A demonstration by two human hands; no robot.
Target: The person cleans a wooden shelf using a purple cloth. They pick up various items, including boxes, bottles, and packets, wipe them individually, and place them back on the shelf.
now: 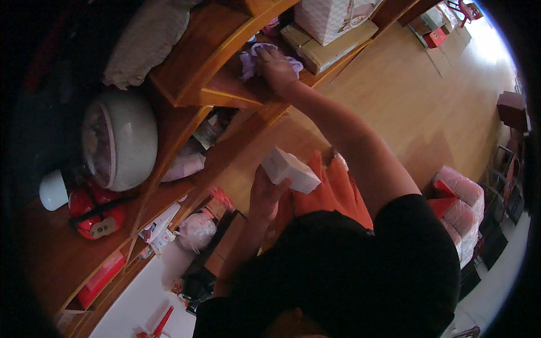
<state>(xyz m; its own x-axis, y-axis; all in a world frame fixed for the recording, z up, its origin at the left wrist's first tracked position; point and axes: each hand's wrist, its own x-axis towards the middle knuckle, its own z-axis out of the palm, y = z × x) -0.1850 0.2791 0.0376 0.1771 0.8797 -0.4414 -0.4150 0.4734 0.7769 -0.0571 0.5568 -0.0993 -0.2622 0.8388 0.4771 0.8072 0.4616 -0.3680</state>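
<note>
My left hand (265,197) holds a small white box (290,170) in front of my body, above my orange trousers (334,194). The box is tilted, and its faint print cannot be read. With my arm stretched out, my right hand (277,67) presses a crumpled lilac cloth (250,64) onto a board of the wooden shelf unit (228,80). Right beside that cloth lies a flat cardboard box (310,55), with a checked pink-and-white bag (317,21) standing on it.
On the shelf unit's left stand a rounded whitish container (131,139) and a red object with a black strap (97,209). Lower shelves hold a rolled lilac item (184,167) and a red box (101,279). Plastic-wrapped pink packs (460,207) are at right on the wooden floor (380,84).
</note>
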